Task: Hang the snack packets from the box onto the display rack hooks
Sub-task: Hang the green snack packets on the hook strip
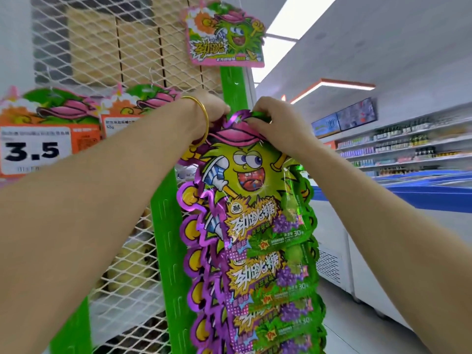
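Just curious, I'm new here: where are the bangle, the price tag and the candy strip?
Bangle [205, 118]: head view, gold band's outer edge.
Price tag [32, 151]: head view, the printed 3.5.
Candy strip [245, 172]: head view, the cartoon face.

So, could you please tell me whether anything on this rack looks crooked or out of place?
The header card atop the green post hangs tilted, its bottom edge sloping down rightward. Otherwise nothing stands out.

The price tag [35, 149] reads "3.5" — snack packets [255, 221] show "30".
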Tool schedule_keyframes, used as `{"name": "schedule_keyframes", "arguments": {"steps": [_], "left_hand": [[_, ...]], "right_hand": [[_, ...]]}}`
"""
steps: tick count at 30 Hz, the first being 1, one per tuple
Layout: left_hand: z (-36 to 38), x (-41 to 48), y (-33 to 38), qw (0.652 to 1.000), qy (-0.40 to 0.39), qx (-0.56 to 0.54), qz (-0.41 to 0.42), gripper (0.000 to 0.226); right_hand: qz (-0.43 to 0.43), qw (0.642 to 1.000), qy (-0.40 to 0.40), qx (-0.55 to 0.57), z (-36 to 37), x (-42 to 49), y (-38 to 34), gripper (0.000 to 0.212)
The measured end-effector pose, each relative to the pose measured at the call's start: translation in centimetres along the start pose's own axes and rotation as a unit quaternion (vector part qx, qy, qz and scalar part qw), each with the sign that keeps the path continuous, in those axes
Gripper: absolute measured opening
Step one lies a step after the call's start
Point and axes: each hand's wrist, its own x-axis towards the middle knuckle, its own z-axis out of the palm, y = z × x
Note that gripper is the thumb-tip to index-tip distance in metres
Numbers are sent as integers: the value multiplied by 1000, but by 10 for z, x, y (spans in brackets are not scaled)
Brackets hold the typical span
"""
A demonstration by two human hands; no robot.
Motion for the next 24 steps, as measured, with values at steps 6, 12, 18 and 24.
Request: {"name": "schedule_keyframes", "arguments": {"steps": [6, 12, 18, 24], "left_hand": [[-2, -12, -10, 999, -39, 35, 9, 29], [1, -28, -13, 988, 6, 125, 91, 10], [6, -57, -24, 956, 97, 197, 196, 34], [8, -155, -71, 956, 107, 87, 261, 26]], "right_hand": [[8, 997, -59, 41, 2, -7, 3, 14], [29, 996, -68, 47, 7, -11, 6, 17], [77, 996, -45, -18, -4, -31, -6, 37], [86, 986, 112, 84, -5, -130, -60, 27]]}}
